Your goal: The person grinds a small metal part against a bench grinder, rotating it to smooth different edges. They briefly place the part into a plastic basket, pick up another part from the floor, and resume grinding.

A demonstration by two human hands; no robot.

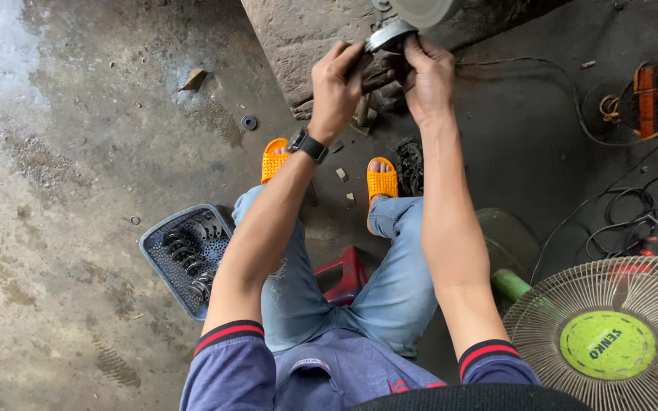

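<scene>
My left hand [334,85] and my right hand [426,76] are both raised in front of me, gripping a round grey metal part [390,35] between them at the top of the view. The left hand, with a black watch on its wrist, holds the part's left side. On the right side, my right hand's fingers close over the part. A dark piece below the part is hidden between my palms. I sit on a low red stool [342,274], feet in orange sandals [381,183].
A grey plastic basket [154,243] of dark metal rings stands on the concrete floor at my left. A fan with a wire guard and green hub [608,342] is at the lower right. Black cables [618,213], a rough stone block [298,38] and a loose ring [249,122] lie around.
</scene>
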